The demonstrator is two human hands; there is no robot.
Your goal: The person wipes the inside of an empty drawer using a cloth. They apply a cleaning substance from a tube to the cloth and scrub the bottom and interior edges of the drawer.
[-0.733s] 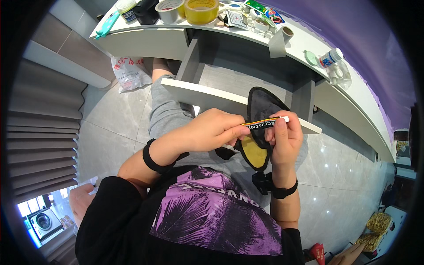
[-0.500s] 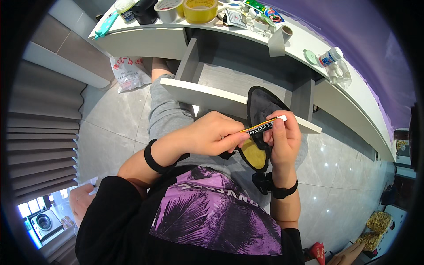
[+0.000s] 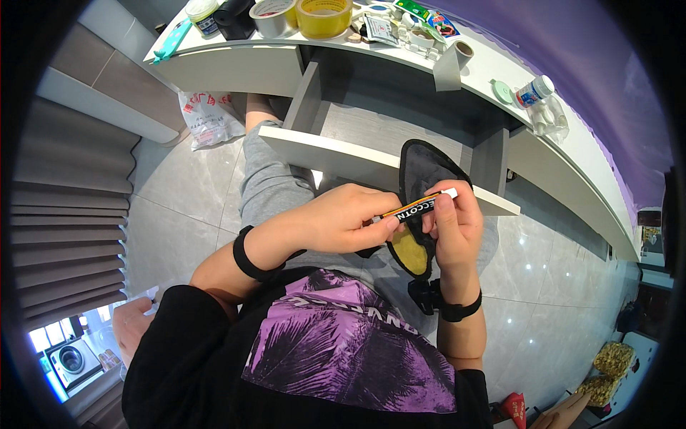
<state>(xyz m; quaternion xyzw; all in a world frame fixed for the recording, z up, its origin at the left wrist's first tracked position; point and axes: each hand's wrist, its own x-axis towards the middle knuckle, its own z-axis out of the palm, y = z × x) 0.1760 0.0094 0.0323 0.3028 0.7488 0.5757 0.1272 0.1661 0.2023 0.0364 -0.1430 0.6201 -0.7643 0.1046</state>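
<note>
Both of my hands meet over my lap around a slim black tube (image 3: pixel 415 209) with a white cap and a yellow-and-red stripe; it looks like a glue tube. My left hand (image 3: pixel 350 218) pinches its left end between thumb and fingers. My right hand (image 3: pixel 459 222) is closed round the capped end, the thumb lying along the tube. Beneath them is a slipper-shaped piece with black edging, its far part dark grey and its near part yellow (image 3: pixel 411 252). The hands and tube hide its middle.
An open drawer (image 3: pixel 343 151) juts out in front of my lap. On the white desk are tape rolls (image 3: pixel 325 18), a paper roll (image 3: pixel 451 64) and a white bottle (image 3: pixel 534 91). A plastic bag (image 3: pixel 209 118) lies on the floor. Another person's hand (image 3: pixel 132 325) shows at left.
The tube and its white cap have shifted slightly left. More of the tube's left end shows at my left fingers. Both hands keep their hold.
</note>
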